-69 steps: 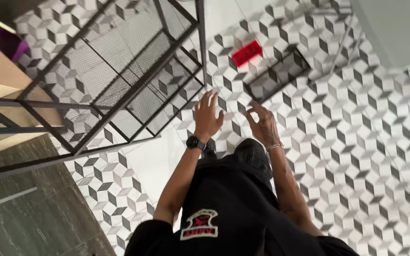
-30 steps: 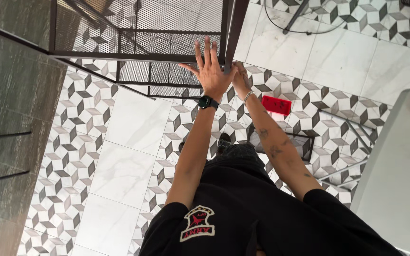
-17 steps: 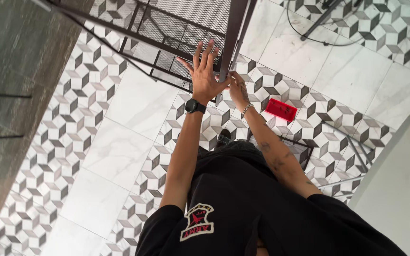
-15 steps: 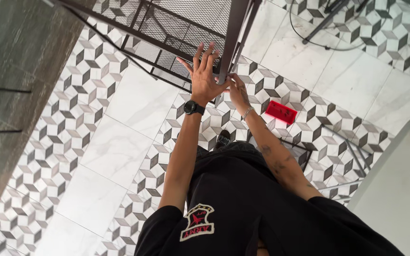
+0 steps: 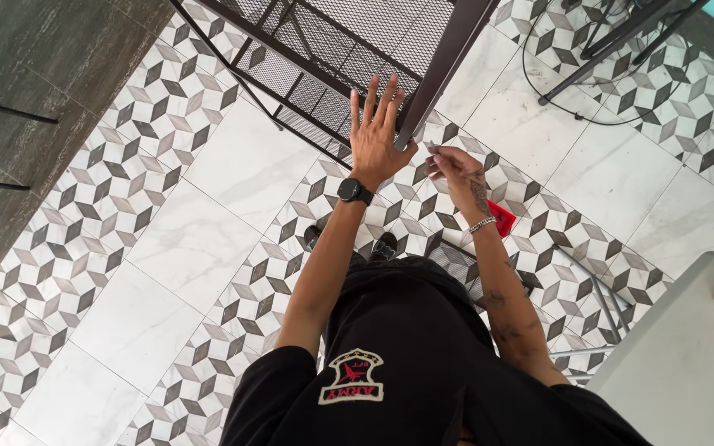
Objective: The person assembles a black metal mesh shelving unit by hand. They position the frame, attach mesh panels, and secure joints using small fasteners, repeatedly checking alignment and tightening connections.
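Near: black-sleeved arms reaching out over the grey-and-white cube-pattern tiled floor (image 5: 167,239). Left hand (image 5: 376,136) is flat, fingers spread, palm against the dark metal leg post (image 5: 444,70) of the black mesh-panel metal rack (image 5: 324,41), bracing it. Right hand (image 5: 456,169) sits just beside the post's lower end, fingertips pinched on something small and pale (too small to tell what). Looks like a fitting step at the leg. Next move likely needs the post kept steady while the right hand lines up. Beyond the wrist: a red plastic tray (image 5: 502,219) on the floor.
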